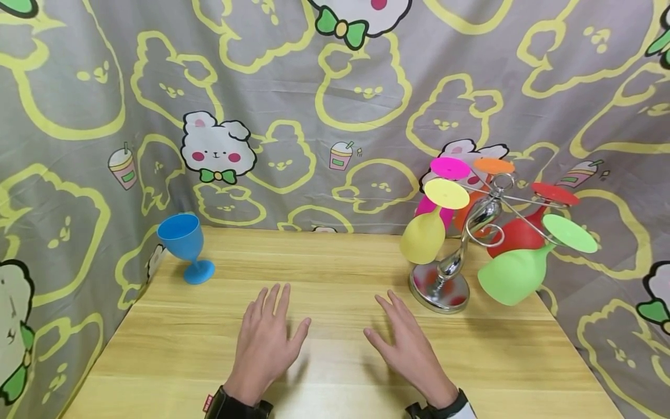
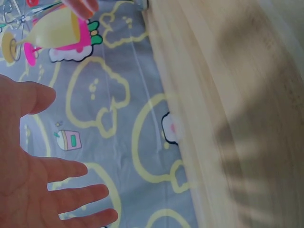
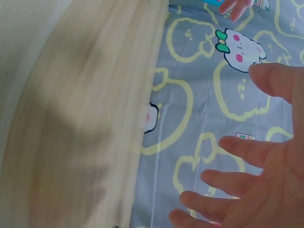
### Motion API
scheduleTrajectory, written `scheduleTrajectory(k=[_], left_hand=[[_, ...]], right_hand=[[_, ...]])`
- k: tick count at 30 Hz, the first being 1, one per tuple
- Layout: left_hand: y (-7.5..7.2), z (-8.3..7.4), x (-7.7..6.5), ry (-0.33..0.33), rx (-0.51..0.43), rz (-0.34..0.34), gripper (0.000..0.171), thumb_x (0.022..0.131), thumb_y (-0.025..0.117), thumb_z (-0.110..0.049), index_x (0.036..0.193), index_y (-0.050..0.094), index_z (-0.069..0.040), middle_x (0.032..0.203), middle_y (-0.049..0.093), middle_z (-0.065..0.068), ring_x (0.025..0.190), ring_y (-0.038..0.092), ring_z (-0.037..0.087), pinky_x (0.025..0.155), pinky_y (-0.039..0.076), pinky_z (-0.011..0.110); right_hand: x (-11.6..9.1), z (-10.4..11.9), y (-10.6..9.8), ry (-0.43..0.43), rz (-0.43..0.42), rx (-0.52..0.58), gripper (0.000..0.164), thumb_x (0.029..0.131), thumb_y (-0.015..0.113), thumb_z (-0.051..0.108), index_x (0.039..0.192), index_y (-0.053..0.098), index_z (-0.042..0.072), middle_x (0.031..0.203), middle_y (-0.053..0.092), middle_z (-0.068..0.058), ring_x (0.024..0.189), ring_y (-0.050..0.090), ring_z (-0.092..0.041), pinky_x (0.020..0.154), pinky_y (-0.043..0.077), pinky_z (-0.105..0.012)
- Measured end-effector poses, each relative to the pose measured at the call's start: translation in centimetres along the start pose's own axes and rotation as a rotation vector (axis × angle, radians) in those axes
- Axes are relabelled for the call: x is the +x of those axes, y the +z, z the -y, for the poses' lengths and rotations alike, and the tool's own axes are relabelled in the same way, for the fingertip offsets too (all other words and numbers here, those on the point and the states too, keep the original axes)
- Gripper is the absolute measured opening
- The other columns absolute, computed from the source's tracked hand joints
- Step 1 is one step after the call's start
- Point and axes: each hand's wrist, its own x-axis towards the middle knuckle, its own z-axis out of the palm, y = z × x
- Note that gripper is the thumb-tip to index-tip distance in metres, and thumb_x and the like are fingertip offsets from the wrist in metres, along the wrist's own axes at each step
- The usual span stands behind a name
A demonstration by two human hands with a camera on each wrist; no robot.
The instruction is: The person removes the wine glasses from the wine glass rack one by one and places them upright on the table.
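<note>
My left hand [image 1: 267,343] hovers over the near middle of the table with fingers spread and nothing in it. To its right my right hand [image 1: 405,346] is held the same way, fingers straight, palm turned inward. A blue goblet [image 1: 183,237] stands upright at the far left of the table, beyond my left hand. A chrome glass rack [image 1: 460,250] stands beyond my right hand. From its arms hang upside-down goblets: a yellow one [image 1: 423,235], a light green one [image 1: 515,273], a red one [image 1: 518,237], plus a magenta and an orange one partly hidden behind.
The wooden table [image 1: 324,273] is bordered at the back and sides by a grey curtain [image 1: 293,93] with yellow outlines and rabbit faces. The rack's round mirrored base [image 1: 442,297] sits on the table, and the green goblet reaches out toward the right edge.
</note>
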Motion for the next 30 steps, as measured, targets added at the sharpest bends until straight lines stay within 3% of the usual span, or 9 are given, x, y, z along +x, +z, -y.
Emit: scheduleTrajectory(k=[6, 12, 14, 17, 20, 22, 24, 28, 30], left_hand=[[-0.2, 0.1, 0.0, -0.007, -0.02, -0.002, 0.077, 0.103, 0.065, -0.05, 0.159, 0.049, 0.001, 0.159, 0.053, 0.026, 0.15, 0.046, 0.05, 0.123, 0.039, 0.068], [0.0, 0.1, -0.1, -0.006, -0.034, -0.003, 0.077, 0.103, 0.066, -0.049, 0.158, 0.05, 0.001, 0.159, 0.054, 0.026, 0.15, 0.047, 0.05, 0.122, 0.04, 0.067], [0.0, 0.1, -0.2, -0.009, -0.038, -0.006, 0.076, 0.102, 0.066, -0.048, 0.158, 0.05, 0.002, 0.159, 0.054, 0.027, 0.15, 0.047, 0.05, 0.122, 0.041, 0.067], [0.0, 0.1, -0.2, -0.015, -0.051, 0.002, 0.076, 0.103, 0.066, -0.048, 0.159, 0.049, 0.001, 0.159, 0.054, 0.026, 0.15, 0.047, 0.05, 0.123, 0.04, 0.067], [0.0, -0.1, -0.1, -0.016, -0.064, 0.014, 0.076, 0.103, 0.066, -0.047, 0.16, 0.048, 0.0, 0.161, 0.052, 0.025, 0.151, 0.046, 0.05, 0.124, 0.039, 0.067], [0.1, -0.2, -0.2, -0.012, -0.07, 0.016, 0.076, 0.103, 0.065, -0.047, 0.16, 0.048, 0.0, 0.161, 0.052, 0.025, 0.151, 0.046, 0.05, 0.124, 0.038, 0.067], [0.2, -0.2, -0.2, -0.005, -0.068, 0.009, 0.075, 0.103, 0.066, -0.046, 0.159, 0.049, 0.001, 0.16, 0.053, 0.026, 0.15, 0.047, 0.05, 0.123, 0.039, 0.067], [0.3, -0.3, -0.3, 0.001, -0.068, -0.004, 0.075, 0.102, 0.067, -0.045, 0.159, 0.049, 0.001, 0.158, 0.055, 0.026, 0.148, 0.049, 0.049, 0.123, 0.04, 0.066], [0.4, -0.4, -0.3, 0.003, -0.073, -0.003, 0.075, 0.102, 0.067, -0.045, 0.159, 0.049, 0.001, 0.158, 0.055, 0.025, 0.148, 0.049, 0.049, 0.123, 0.04, 0.066]], right_hand=[[-0.2, -0.4, -2.0, -0.008, -0.013, -0.028, 0.069, 0.1, 0.077, 0.04, 0.158, 0.053, 0.01, 0.171, 0.036, -0.027, 0.155, 0.039, -0.053, 0.116, 0.039, -0.079], [-0.7, -0.7, -5.7, -0.084, -0.127, -0.082, 0.06, 0.099, 0.08, 0.03, 0.151, 0.061, 0.007, 0.161, 0.053, -0.024, 0.146, 0.052, -0.05, 0.112, 0.045, -0.076], [-0.9, -0.7, -7.2, -0.134, -0.204, -0.098, 0.055, 0.097, 0.082, 0.024, 0.146, 0.065, 0.007, 0.153, 0.062, -0.021, 0.139, 0.059, -0.047, 0.109, 0.049, -0.07], [-1.3, -0.7, -9.6, -0.198, -0.348, -0.119, 0.049, 0.091, 0.085, 0.012, 0.138, 0.071, 0.009, 0.132, 0.074, -0.015, 0.119, 0.07, -0.025, 0.1, 0.057, -0.042], [-2.0, -0.8, -12.4, -0.233, -0.498, -0.106, 0.045, 0.088, 0.084, 0.002, 0.131, 0.075, 0.007, 0.12, 0.078, -0.013, 0.106, 0.063, 0.008, 0.091, 0.048, -0.013], [-2.3, -0.9, -14.4, -0.237, -0.607, -0.096, 0.04, 0.089, 0.082, 0.0, 0.128, 0.077, 0.005, 0.118, 0.08, -0.008, 0.104, 0.055, 0.023, 0.091, 0.039, -0.002], [-2.6, -1.2, -16.5, -0.245, -0.729, -0.096, 0.034, 0.092, 0.078, 0.001, 0.126, 0.078, 0.003, 0.119, 0.081, -0.001, 0.103, 0.052, 0.03, 0.09, 0.036, 0.001], [-2.3, -2.2, -20.1, -0.2, -0.919, -0.164, 0.035, 0.099, 0.07, 0.011, 0.132, 0.075, 0.002, 0.127, 0.078, -0.013, 0.109, 0.047, 0.034, 0.1, 0.034, -0.001], [-2.0, -2.9, -21.6, -0.163, -0.914, -0.208, 0.043, 0.1, 0.066, 0.011, 0.142, 0.069, 0.002, 0.138, 0.071, -0.025, 0.125, 0.059, 0.014, 0.112, 0.032, -0.006]])
